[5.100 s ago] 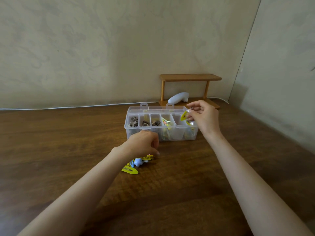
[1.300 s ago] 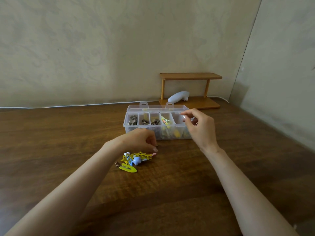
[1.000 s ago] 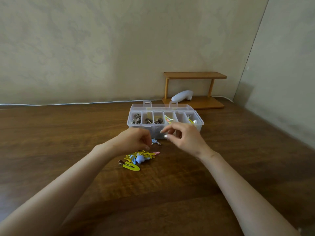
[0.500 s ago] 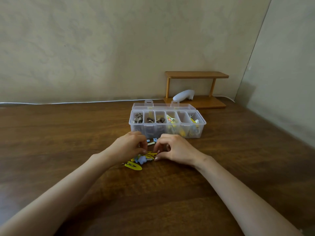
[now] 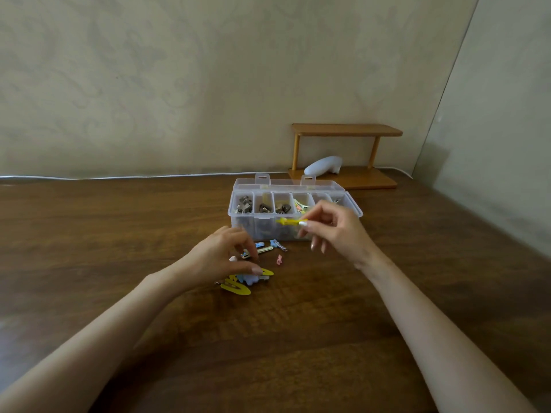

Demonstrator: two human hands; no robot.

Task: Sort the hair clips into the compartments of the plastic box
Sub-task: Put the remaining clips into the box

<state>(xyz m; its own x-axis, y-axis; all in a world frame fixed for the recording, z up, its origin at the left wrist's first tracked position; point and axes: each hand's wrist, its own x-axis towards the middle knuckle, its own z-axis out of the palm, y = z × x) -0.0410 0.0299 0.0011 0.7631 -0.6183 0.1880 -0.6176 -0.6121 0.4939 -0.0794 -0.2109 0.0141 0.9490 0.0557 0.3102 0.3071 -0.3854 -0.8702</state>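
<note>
Right hand (image 5: 337, 231) pinches a yellow clip (image 5: 287, 221) before the plastic box (image 5: 293, 216); left hand (image 5: 222, 256) half-curled over loose clips (image 5: 253, 271).

A home room, by the look of it: patterned wallpaper (image 5: 149, 84), a dark wooden desk (image 5: 89, 234), and a small wooden shelf (image 5: 347, 131) (at the desk's far right corner).

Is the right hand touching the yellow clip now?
Touching. The head view shows the right hand pinching one end of the yellow clip between thumb and forefinger, in front of the plastic box.
</note>
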